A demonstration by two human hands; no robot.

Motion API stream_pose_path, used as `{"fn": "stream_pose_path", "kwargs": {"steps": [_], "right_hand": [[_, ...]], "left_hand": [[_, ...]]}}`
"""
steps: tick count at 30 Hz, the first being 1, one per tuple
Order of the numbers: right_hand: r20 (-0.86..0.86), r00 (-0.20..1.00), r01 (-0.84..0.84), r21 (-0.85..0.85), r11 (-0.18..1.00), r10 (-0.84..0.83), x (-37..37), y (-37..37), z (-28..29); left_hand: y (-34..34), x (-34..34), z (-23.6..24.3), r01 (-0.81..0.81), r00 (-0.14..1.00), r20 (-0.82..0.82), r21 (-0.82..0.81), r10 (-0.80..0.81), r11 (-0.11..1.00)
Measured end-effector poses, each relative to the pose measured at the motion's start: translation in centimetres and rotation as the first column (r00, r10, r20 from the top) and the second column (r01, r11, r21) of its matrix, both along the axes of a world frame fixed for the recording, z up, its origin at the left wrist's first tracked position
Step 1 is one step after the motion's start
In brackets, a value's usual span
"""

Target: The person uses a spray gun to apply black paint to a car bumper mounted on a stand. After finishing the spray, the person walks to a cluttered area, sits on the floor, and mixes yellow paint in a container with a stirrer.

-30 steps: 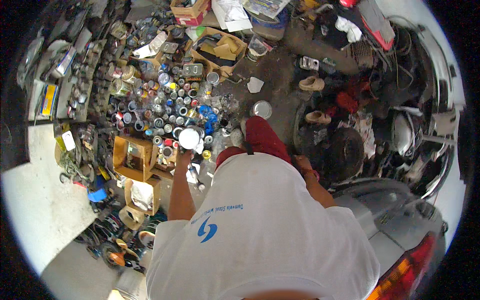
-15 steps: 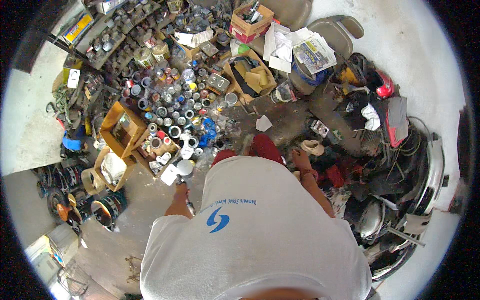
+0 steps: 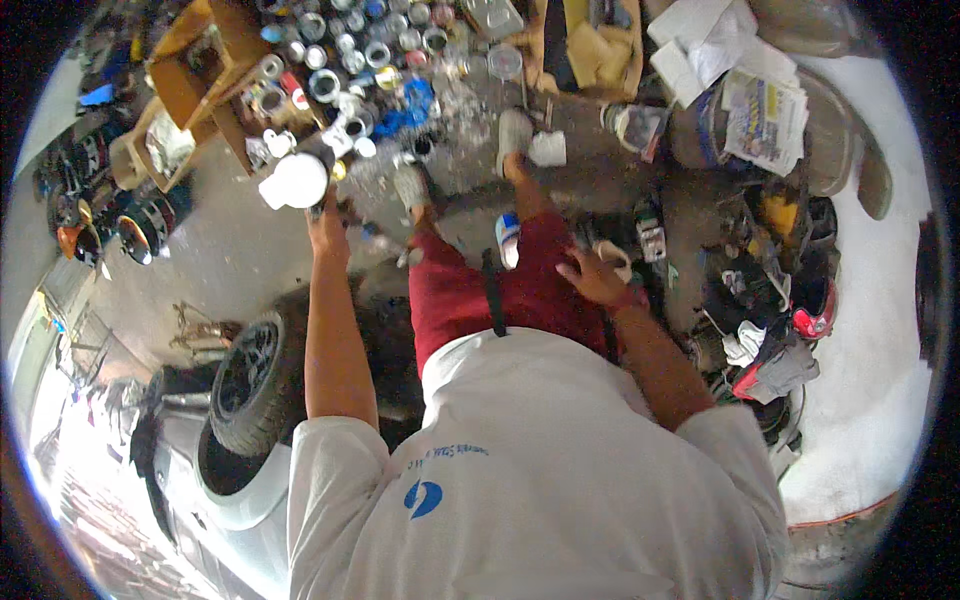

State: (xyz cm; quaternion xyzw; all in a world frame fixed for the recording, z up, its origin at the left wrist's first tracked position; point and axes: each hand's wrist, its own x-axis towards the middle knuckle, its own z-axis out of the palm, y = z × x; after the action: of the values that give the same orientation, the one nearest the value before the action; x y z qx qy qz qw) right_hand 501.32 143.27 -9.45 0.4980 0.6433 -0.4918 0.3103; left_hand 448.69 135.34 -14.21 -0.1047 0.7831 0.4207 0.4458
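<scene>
My left hand (image 3: 327, 235) reaches out on the left, closed beneath a white round-topped object (image 3: 303, 180). A flat white piece juts from that object's left side. Its lower part is hidden by glare and by my hand, so its exact kind cannot be told. My right hand (image 3: 598, 278) appears empty, its fingers apart, beside the right leg of my red shorts (image 3: 545, 270). A pale shoe-like thing (image 3: 612, 260) lies just beyond it.
Many cans and jars (image 3: 377, 54) cover the floor ahead, with a blue crumpled sheet (image 3: 405, 108) among them. Cardboard boxes (image 3: 190, 75) stand at the left. Newspapers (image 3: 765, 120) lie on a drum at the right. A car wheel (image 3: 250, 370) is behind my left arm.
I have straightened up and my view has turned, so the cans sit higher in the picture. My left hand still carries the white-topped object. My right hand has come back to my thigh.
</scene>
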Motion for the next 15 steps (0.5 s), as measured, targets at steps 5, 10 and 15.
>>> {"fn": "stream_pose_path", "kwargs": {"steps": [5,10,15], "right_hand": [[0.060,0.960,-0.275,0.026,0.961,0.273,-2.3,0.8,-9.5],[0.195,0.910,-0.393,0.125,0.911,0.366,-5.4,1.7,-14.5],[0.138,0.954,-0.292,0.238,0.926,0.266,-6.7,4.1,-17.1]], "left_hand": [[4.1,9.1,-7.6,0.119,0.987,0.100,0.100,-0.129,0.988],[0.0,15.0,-22.1,-0.112,0.953,0.284,0.015,0.103,0.994],[-10.7,17.2,-36.5,-0.236,0.932,0.243,-0.152,0.268,0.960]]}}
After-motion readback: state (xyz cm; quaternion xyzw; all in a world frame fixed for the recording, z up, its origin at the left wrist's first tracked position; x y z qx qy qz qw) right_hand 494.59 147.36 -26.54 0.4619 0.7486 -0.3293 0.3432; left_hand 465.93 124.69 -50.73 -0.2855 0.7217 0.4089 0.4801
